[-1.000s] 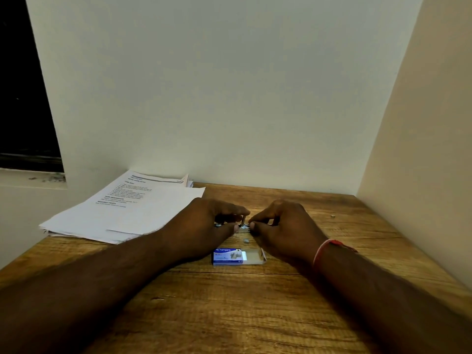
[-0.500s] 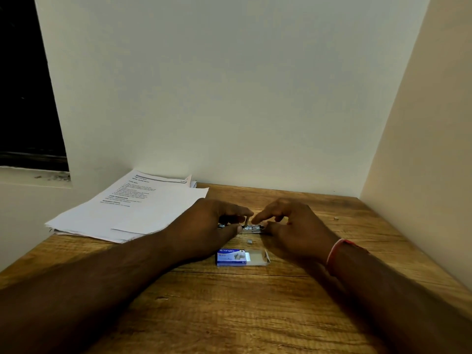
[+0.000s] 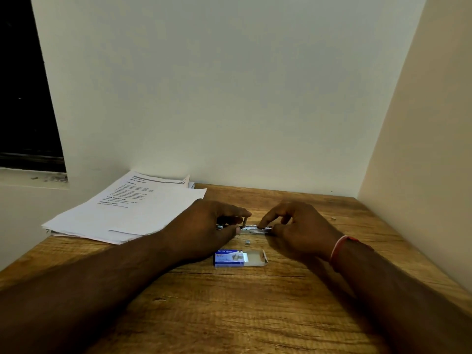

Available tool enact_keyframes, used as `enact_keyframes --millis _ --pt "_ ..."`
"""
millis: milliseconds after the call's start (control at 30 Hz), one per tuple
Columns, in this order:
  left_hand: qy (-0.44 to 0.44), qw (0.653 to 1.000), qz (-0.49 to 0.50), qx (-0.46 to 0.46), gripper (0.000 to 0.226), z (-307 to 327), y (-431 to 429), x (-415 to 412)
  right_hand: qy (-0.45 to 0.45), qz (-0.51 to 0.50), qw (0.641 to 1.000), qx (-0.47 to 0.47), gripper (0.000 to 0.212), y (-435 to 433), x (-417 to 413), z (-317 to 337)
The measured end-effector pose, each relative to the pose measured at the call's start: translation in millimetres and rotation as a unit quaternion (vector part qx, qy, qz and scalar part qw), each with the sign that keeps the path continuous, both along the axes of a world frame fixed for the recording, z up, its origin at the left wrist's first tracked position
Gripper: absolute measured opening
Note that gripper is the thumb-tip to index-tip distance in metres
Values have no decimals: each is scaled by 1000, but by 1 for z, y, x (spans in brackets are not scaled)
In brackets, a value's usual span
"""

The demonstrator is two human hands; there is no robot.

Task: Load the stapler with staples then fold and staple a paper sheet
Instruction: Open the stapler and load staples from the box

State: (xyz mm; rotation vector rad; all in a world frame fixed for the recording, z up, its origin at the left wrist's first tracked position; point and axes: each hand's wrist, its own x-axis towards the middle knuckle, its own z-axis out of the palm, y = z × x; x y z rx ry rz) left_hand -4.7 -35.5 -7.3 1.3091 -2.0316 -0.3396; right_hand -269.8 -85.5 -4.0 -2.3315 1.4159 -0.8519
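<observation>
A: Wooden desk (image 3: 255,315) under both forearms. Paper stack (image 3: 132,210) well off to the outer side of the left fingers, untouched, so folding not yet begun

B: And nearer in?

A: Left hand (image 3: 207,226) curled over one end of the stapler (image 3: 252,229), thumb and forefinger pinched together on it, apparently pinning the body down. Right hand (image 3: 298,226) at the other end, forefinger tip pressed on the shiny open channel, thumb below; clamped on a staple strip or only on the rail, cannot tell

B: Staple box (image 3: 240,258)?

A: Just on the wrist side of both sets of fingertips, tray slid out toward the right hand. Small loose staple piece (image 3: 247,242) between box and stapler, right below the fingertips. Another speck (image 3: 333,218) beyond the right knuckles, too small to name

B: So, loading in hand. Done well how?

A: Probably: keep the left pinch firm so the body can't skate. Seat the strip legs-down, flat in the channel, pushed fully forward with the right forefinger. No forcing; thin strips snap, as that loose piece suggests. Close only once nothing rides up over the rail

B: Risk?

A: Crooked strip, likely jam
</observation>
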Motion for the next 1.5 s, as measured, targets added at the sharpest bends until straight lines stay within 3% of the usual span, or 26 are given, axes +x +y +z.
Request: enact_keyframes --millis 500,733,900,1267,1500 --pt "-4 1000 2 -8 43 0 0 0 -19 -11 1000 22 39 -5 -13 6" --pt "-11 1000 -1 -7 45 0 -1 -3 -35 6 999 37 25 -5 -11 -3" --pt "-44 999 -9 -16 42 -3 -2 -6 -7 1 999 46 14 -7 -6 -7" --pt "-129 990 -40 -46 37 -9 -3 -12 -4 4 999 49 11 -12 2 -13" --pt "-139 989 -35 -38 35 -13 -5 -10 -4 7 999 47 7 -15 1 -15"
